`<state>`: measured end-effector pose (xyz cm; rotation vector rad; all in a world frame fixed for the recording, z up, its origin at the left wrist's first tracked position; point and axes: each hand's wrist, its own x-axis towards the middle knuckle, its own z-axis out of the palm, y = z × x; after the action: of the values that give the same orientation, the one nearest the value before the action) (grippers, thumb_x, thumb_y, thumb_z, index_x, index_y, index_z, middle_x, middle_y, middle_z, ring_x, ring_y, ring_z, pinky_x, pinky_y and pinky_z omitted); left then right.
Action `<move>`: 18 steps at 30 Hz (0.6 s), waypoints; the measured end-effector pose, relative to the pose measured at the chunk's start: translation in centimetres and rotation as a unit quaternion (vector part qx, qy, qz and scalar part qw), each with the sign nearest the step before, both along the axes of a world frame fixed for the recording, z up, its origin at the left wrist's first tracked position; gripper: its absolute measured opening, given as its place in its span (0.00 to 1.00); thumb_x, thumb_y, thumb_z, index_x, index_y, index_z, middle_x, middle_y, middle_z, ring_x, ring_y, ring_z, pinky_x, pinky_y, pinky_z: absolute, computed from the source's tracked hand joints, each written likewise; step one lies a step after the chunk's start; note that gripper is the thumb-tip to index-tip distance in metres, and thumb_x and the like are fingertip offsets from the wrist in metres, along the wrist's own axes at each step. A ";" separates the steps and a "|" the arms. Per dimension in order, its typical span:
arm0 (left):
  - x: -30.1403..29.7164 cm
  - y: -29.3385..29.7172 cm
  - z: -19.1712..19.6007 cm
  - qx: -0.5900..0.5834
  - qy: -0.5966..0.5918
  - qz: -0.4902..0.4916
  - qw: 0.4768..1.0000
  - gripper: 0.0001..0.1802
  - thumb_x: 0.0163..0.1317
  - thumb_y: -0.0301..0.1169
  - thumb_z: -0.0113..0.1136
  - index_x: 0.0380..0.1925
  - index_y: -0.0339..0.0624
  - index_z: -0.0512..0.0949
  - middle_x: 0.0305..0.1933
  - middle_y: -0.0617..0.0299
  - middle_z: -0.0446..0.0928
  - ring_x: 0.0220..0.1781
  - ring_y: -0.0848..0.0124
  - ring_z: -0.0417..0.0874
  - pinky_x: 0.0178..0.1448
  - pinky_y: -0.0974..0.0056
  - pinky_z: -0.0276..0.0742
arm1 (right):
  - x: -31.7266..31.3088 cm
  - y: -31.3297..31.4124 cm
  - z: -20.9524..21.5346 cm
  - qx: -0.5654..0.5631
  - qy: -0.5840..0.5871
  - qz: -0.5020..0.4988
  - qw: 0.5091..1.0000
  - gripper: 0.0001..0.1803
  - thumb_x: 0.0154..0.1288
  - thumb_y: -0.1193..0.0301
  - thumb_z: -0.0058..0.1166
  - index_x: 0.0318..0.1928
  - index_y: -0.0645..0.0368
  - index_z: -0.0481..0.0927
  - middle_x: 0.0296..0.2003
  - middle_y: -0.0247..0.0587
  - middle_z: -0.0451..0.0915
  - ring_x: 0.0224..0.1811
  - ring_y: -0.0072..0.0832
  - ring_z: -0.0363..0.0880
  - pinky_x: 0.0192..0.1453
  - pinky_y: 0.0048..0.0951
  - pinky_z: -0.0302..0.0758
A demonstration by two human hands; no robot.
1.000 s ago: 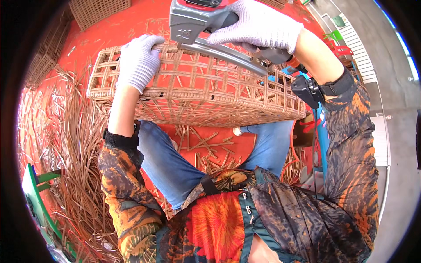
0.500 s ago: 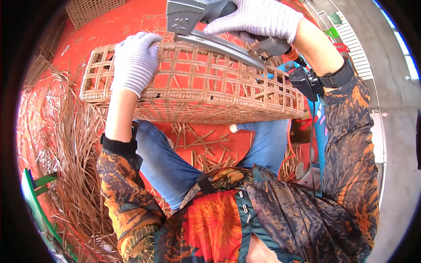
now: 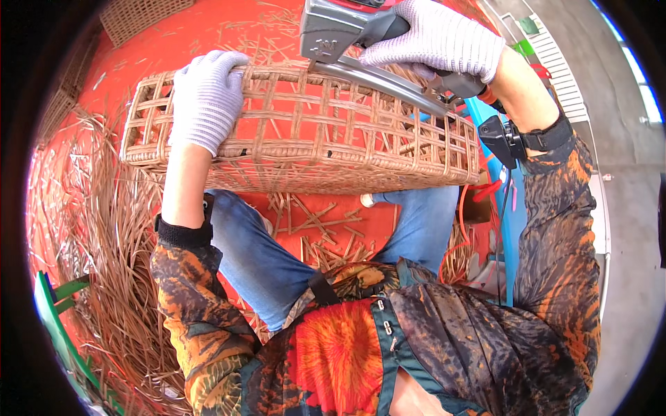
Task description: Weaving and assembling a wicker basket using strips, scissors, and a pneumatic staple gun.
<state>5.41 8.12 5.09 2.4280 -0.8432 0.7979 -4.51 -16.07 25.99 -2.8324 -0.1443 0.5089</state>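
Across my knees lies a woven brown wicker basket point(image 3: 277, 132) with an open lattice side facing up. At its far left corner my gloved left hand point(image 3: 208, 104) is wrapped over the edge, fingers on the far side. My gloved right hand point(image 3: 437, 41) is closed around the handle of a grey staple gun point(image 3: 333, 35) with a long metal magazine. The nose of the tool is at the basket's far rim, near the middle, and its magazine runs along that rim to the right. A hose fitting point(image 3: 488, 96) shows by my right wrist.
Loose brown strips point(image 3: 118, 263) are heaped on the red floor point(image 3: 347, 208) at left, and short offcuts point(image 3: 319, 218) lie between my legs. Another woven piece point(image 3: 142, 17) is at far left. A green curved frame point(image 3: 59, 333) stands at lower left, and something blue point(image 3: 510, 229) at right.
My right hand has moved the staple gun to the right along the basket's far rim. The basket and my left hand have shifted slightly left.
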 end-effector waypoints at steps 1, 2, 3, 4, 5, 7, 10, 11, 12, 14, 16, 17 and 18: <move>0.0 0.1 0.0 0.000 0.000 0.001 1.000 0.08 0.66 0.33 0.59 0.42 0.53 0.84 0.44 0.64 0.84 0.52 0.61 0.83 0.62 0.54 0.72 | -0.1 0.0 0.1 0.000 0.000 0.001 1.000 0.27 0.61 0.49 0.68 0.50 0.58 0.87 0.40 0.41 0.88 0.41 0.28 0.85 0.51 0.28 0.80; 0.0 0.2 0.1 -0.002 0.002 0.000 1.000 0.08 0.66 0.33 0.59 0.42 0.53 0.84 0.44 0.64 0.84 0.52 0.61 0.83 0.62 0.54 0.72 | -0.1 -0.1 0.3 0.017 0.009 0.006 1.000 0.27 0.61 0.48 0.68 0.49 0.58 0.87 0.40 0.41 0.88 0.40 0.28 0.85 0.51 0.28 0.80; 0.0 0.2 0.1 -0.004 0.005 -0.001 1.000 0.08 0.66 0.33 0.59 0.42 0.53 0.84 0.44 0.64 0.84 0.52 0.61 0.83 0.62 0.54 0.72 | -0.2 -0.1 0.4 0.034 0.018 0.012 0.999 0.27 0.61 0.48 0.68 0.49 0.58 0.87 0.40 0.42 0.88 0.40 0.28 0.85 0.51 0.27 0.80; 0.0 0.2 0.0 -0.004 0.005 0.000 1.000 0.08 0.66 0.33 0.59 0.42 0.53 0.84 0.44 0.64 0.84 0.52 0.61 0.83 0.62 0.54 0.72 | -0.1 -0.2 0.1 0.034 0.018 0.013 0.999 0.27 0.61 0.48 0.68 0.49 0.58 0.87 0.40 0.42 0.88 0.40 0.28 0.85 0.51 0.27 0.80; 0.0 0.2 0.0 -0.004 0.001 0.000 1.000 0.08 0.66 0.33 0.59 0.42 0.52 0.84 0.44 0.64 0.84 0.52 0.61 0.83 0.62 0.54 0.72 | 0.1 -0.4 -0.5 0.022 0.012 0.000 1.000 0.27 0.61 0.48 0.68 0.49 0.58 0.87 0.40 0.42 0.88 0.40 0.28 0.85 0.51 0.27 0.80; -0.1 0.2 0.0 -0.002 -0.002 0.001 1.000 0.08 0.66 0.33 0.59 0.42 0.52 0.84 0.44 0.64 0.84 0.52 0.61 0.83 0.62 0.54 0.72 | 0.1 -0.4 -0.7 0.010 0.007 -0.013 1.000 0.28 0.61 0.48 0.67 0.49 0.59 0.86 0.40 0.43 0.88 0.41 0.29 0.85 0.50 0.27 0.81; -0.3 0.3 0.1 0.001 0.004 0.005 1.000 0.08 0.66 0.33 0.58 0.42 0.52 0.84 0.43 0.64 0.84 0.51 0.61 0.83 0.61 0.54 0.72 | 0.0 -0.5 -0.4 0.065 0.036 0.010 0.997 0.29 0.62 0.48 0.67 0.51 0.58 0.86 0.41 0.43 0.88 0.41 0.29 0.85 0.51 0.28 0.81; -0.2 0.2 0.2 -0.003 0.001 0.000 1.000 0.08 0.66 0.33 0.58 0.42 0.52 0.84 0.43 0.64 0.84 0.51 0.61 0.83 0.61 0.54 0.72 | 0.1 -1.0 -0.9 0.065 0.028 0.004 0.997 0.29 0.62 0.48 0.67 0.52 0.58 0.85 0.42 0.43 0.88 0.41 0.29 0.85 0.51 0.27 0.81; -0.2 0.2 0.3 -0.007 -0.003 -0.006 1.000 0.08 0.66 0.33 0.58 0.42 0.52 0.84 0.43 0.64 0.84 0.51 0.61 0.82 0.61 0.54 0.72 | 0.1 -1.2 -1.1 0.064 0.021 -0.002 0.998 0.29 0.62 0.48 0.67 0.53 0.58 0.85 0.42 0.43 0.88 0.41 0.29 0.85 0.51 0.27 0.81; -0.2 0.2 0.1 -0.003 -0.003 -0.003 1.000 0.08 0.66 0.33 0.58 0.42 0.52 0.84 0.44 0.64 0.84 0.51 0.61 0.82 0.61 0.54 0.72 | 0.1 -1.0 -1.0 0.045 0.026 -0.009 0.999 0.30 0.62 0.48 0.67 0.54 0.58 0.84 0.43 0.43 0.88 0.42 0.29 0.85 0.52 0.28 0.81; -0.3 0.2 0.0 0.000 -0.005 0.000 1.000 0.08 0.66 0.33 0.58 0.42 0.52 0.84 0.44 0.64 0.84 0.52 0.61 0.82 0.61 0.54 0.72 | -0.2 -0.5 -0.6 0.026 0.030 -0.015 0.999 0.30 0.62 0.48 0.67 0.55 0.58 0.84 0.43 0.43 0.87 0.42 0.29 0.85 0.53 0.28 0.81; -0.3 0.2 -0.1 0.002 0.000 0.001 1.000 0.08 0.66 0.32 0.58 0.42 0.52 0.83 0.44 0.64 0.84 0.52 0.61 0.82 0.61 0.54 0.72 | -0.6 0.0 -0.2 0.041 0.020 -0.008 0.999 0.30 0.62 0.48 0.68 0.55 0.58 0.84 0.43 0.43 0.87 0.43 0.29 0.85 0.54 0.28 0.80; -0.3 0.3 -0.2 0.004 0.004 0.003 1.000 0.08 0.65 0.32 0.59 0.43 0.52 0.83 0.45 0.64 0.84 0.52 0.60 0.82 0.61 0.54 0.72 | -0.9 0.4 0.0 0.056 0.010 -0.001 0.998 0.30 0.62 0.48 0.68 0.55 0.58 0.84 0.43 0.43 0.88 0.44 0.29 0.85 0.54 0.29 0.80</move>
<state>5.12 8.40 4.87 2.4404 -0.8374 0.7877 -5.39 -15.72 26.02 -2.7170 -0.1609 0.5132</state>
